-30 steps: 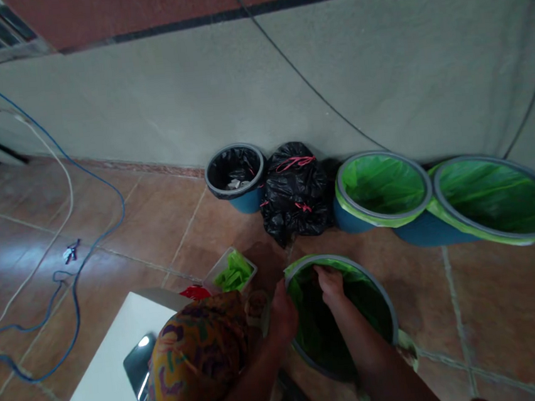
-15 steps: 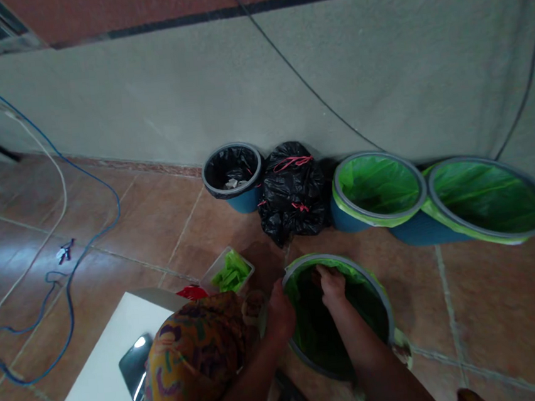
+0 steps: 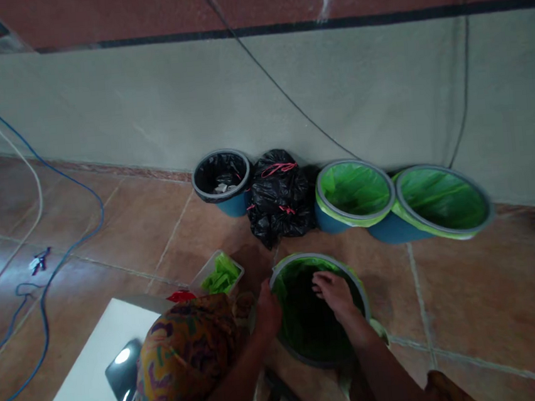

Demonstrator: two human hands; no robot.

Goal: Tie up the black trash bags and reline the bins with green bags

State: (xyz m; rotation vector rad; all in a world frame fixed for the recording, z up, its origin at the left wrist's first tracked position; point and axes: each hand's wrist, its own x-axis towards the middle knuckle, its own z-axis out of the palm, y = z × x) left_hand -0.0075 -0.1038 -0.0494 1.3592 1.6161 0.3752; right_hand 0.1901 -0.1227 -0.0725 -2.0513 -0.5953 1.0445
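A round trash bin (image 3: 365, 301) with a grey rim and green liner stands on the floor in front of me. My left hand (image 3: 268, 309) is closed around its left rim. Over the dark inside of the bin is my right hand (image 3: 335, 291), its fingers loosely bent and apart, with nothing visible in them. The bin's bottom is too dark to make out. Left of the bin sits a clear plastic box (image 3: 240, 274) of folded green bags (image 3: 222, 274).
Along the wall stand two green-lined bins (image 3: 356, 189) (image 3: 444, 199), black tied bags (image 3: 280, 193) and a small black-lined bin (image 3: 232, 205). A phone (image 3: 124, 378) lies on a white surface (image 3: 72, 383). Keys (image 3: 40, 261) and a blue cable (image 3: 45, 323) lie on the floor.
My right hand has moved back from the far side of the liner toward the middle of the bin's opening. My left hand stays on the rim. The view has shifted slightly right.
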